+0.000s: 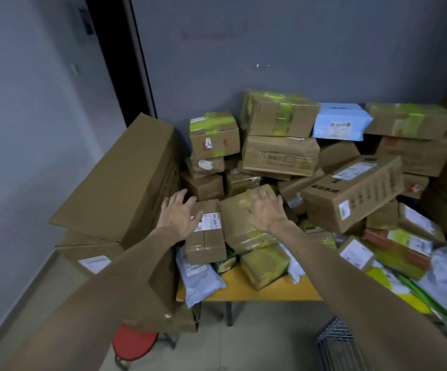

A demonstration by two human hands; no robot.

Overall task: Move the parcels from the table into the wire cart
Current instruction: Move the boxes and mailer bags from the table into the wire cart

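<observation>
Nearest, at the bottom edge, a corner of the wire cart (335, 341) shows below the yellow table (257, 293). Farther out, both hands hover with fingers spread, gripping nothing: the left hand (181, 215) over a labelled cardboard box (206, 246), the right hand (266, 210) over a tape-wrapped box (239, 230) beside it. Beyond, parcels (278, 153) stack against the grey wall (270, 49).

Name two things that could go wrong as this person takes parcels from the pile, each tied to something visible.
1. The left hand and right hand reach for the labelled box and taped box low in the pile; pulling them may send the tilted box beside them sliding down.
2. The grey mailer bag overhangs the table edge; a nudge might drop it on the floor, short of the wire cart.
</observation>
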